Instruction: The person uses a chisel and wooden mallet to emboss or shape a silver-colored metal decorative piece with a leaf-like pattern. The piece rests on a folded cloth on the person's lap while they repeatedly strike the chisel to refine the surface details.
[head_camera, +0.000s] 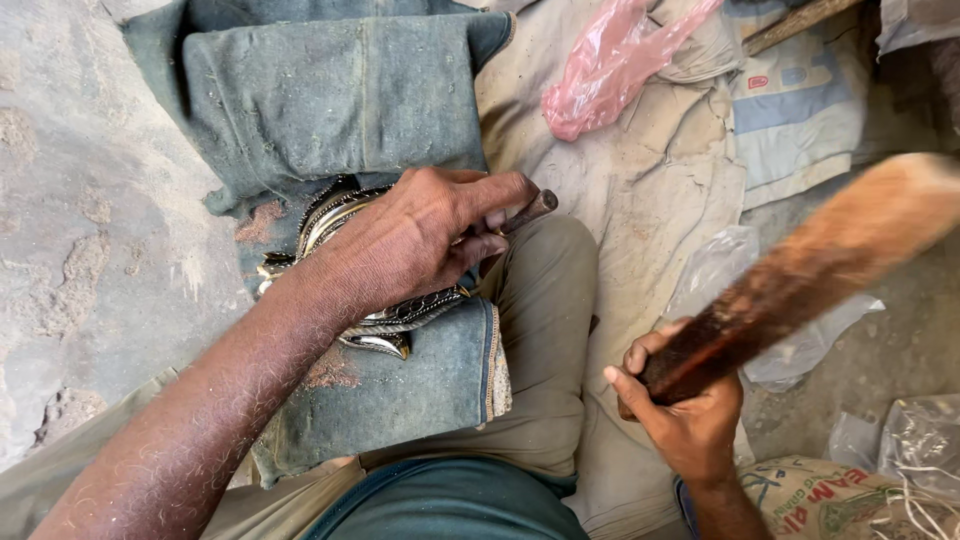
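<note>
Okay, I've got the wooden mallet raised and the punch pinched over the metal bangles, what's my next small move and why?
Probably bring the wooden mallet, gripped and raised in your right hand, down onto the exposed end of the punch. Your left hand pins that rod over the metal bangles on the folded denim cloth, so the tool looks set. The tip is hidden under your fingers, so check its seating first.

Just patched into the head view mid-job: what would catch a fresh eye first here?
First, the blurred wooden club raised at the right, gripped at its lower end by the right hand. Next, the left hand at centre, holding a dark metal rod while resting on a stack of ornate metal bangles on folded blue denim over the lap.
</note>
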